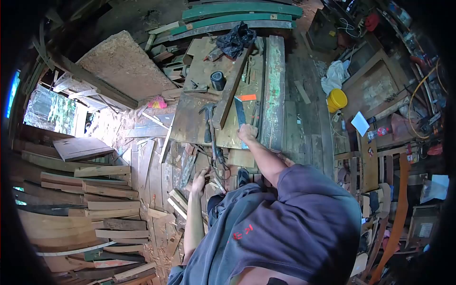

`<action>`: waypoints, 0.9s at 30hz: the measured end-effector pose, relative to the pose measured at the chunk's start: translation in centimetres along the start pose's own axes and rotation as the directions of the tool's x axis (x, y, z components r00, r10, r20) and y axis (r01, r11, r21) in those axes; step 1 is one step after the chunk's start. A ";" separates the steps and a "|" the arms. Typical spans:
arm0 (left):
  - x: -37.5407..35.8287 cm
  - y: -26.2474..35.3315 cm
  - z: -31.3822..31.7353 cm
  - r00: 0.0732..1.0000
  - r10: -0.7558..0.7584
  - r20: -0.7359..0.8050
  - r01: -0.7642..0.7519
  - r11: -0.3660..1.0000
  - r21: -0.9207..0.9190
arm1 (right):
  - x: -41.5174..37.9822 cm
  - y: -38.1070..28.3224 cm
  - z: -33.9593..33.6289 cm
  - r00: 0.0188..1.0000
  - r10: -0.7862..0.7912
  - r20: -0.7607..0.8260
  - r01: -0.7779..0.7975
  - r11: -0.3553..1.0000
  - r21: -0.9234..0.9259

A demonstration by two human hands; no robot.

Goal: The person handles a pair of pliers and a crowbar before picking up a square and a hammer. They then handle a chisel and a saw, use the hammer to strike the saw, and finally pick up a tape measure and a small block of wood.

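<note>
My right hand (247, 133) is closed on the end of a handsaw (240, 113) with an orange tip, which lies on the wooden workbench (190, 118). To the left of it, a dark wooden beam (231, 90) lies slantwise across the bench. A hammer (207, 122) rests beside the beam's lower end. Below the bench edge, my left hand (199, 180) is raised near a long metal tool (214, 142); its fingers are curled, and whether they hold anything is too small to tell. A dark cup (218, 80) stands left of the beam.
A black plastic bag (236, 40) lies at the bench's far end. Stacked curved boards (111, 196) fill the left side. A yellow bucket (337, 100) stands to the right, near a white sack (335, 76). Green planks (242, 10) lie behind the bench.
</note>
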State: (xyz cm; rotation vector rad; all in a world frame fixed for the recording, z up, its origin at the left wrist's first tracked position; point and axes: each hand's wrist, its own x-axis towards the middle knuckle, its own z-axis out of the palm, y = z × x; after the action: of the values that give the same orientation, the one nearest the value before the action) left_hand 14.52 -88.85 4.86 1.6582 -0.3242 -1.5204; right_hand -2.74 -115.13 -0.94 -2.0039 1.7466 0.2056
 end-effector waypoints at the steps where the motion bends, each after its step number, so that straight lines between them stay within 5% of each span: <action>1: 0.1 -0.2 -0.2 1.000 -0.001 0.005 0.001 1.000 -0.001 | 0.2 0.0 0.0 1.000 -0.007 -0.006 0.007 1.000 -0.004; 9: -0.3 -0.8 -1.5 0.999 0.043 -0.013 -0.044 0.993 -0.110 | 1.7 0.2 1.3 0.994 0.006 -0.108 -0.003 1.000 0.025; 15: -2.5 1.1 -0.5 0.997 0.043 -0.059 -0.043 0.999 -0.008 | -0.2 -0.3 0.0 0.995 -0.067 -0.076 0.067 0.998 -0.002; 19: -5.3 5.2 1.1 0.974 0.227 -0.013 -0.227 0.974 -0.007 | -4.8 -0.7 -1.8 0.989 -0.128 -0.072 0.132 0.990 0.055; 24: -16.2 17.2 5.7 0.717 0.646 0.260 -0.684 0.725 0.083 | -7.2 4.3 6.7 0.925 -0.347 -0.155 0.366 0.923 0.115; 27: -21.1 21.3 7.8 0.418 0.802 0.426 -0.828 0.530 -0.185 | -12.7 3.4 3.4 0.961 -0.277 0.013 0.271 0.947 0.173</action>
State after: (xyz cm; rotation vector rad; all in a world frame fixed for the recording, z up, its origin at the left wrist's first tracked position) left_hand 9.74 -90.62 35.45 0.8378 -1.2654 -1.0687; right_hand -7.61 -102.50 0.40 -2.0736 1.3921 0.0021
